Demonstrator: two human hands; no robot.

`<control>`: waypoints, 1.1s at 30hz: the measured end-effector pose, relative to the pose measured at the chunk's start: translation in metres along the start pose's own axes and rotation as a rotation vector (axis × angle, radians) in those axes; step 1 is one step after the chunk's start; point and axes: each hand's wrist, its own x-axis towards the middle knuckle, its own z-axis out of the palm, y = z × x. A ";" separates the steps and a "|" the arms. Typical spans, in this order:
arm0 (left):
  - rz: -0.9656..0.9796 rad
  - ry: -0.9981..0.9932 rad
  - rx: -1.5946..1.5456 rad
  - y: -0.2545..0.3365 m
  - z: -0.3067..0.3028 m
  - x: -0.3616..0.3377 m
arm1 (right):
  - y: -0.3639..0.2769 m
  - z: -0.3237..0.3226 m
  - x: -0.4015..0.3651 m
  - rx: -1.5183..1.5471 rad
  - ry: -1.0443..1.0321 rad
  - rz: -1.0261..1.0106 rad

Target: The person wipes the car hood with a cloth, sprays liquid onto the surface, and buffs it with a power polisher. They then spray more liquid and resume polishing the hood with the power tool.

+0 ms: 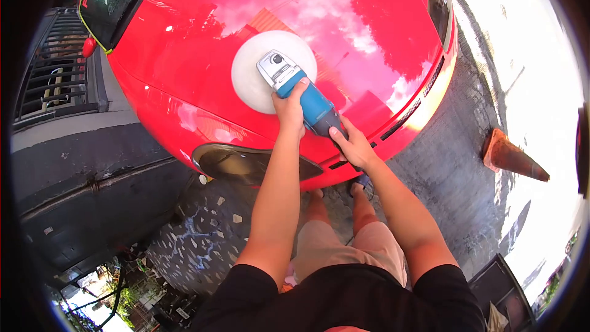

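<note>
A blue power polisher [315, 106] with a silver head lies across the front of a glossy red car hood [203, 80]. Its round white polishing pad [251, 80] appears to rest on the paint. My left hand [290, 107] is wrapped around the blue body near the head, thumb on top. My right hand [351, 142] grips the dark rear end of the tool, thumb along its upper side. The undersides of both hands and the tool's switch are hidden.
The car's headlight [239, 163] is just left of my arms. An orange traffic cone [513, 157] lies tipped over on the pavement to the right. A dark wall with a barred window [55, 80] runs along the left. A dark bin [501, 292] stands at lower right.
</note>
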 end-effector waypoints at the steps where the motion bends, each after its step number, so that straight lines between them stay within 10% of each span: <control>1: -0.042 -0.058 -0.025 0.002 0.017 0.006 | -0.002 -0.010 0.002 0.039 0.033 0.002; 8: -0.105 -0.124 0.126 0.004 0.098 0.005 | -0.015 -0.053 -0.004 0.059 0.107 0.017; 33: -0.118 -0.127 0.250 -0.054 0.089 -0.058 | 0.040 -0.056 -0.067 0.184 0.180 0.143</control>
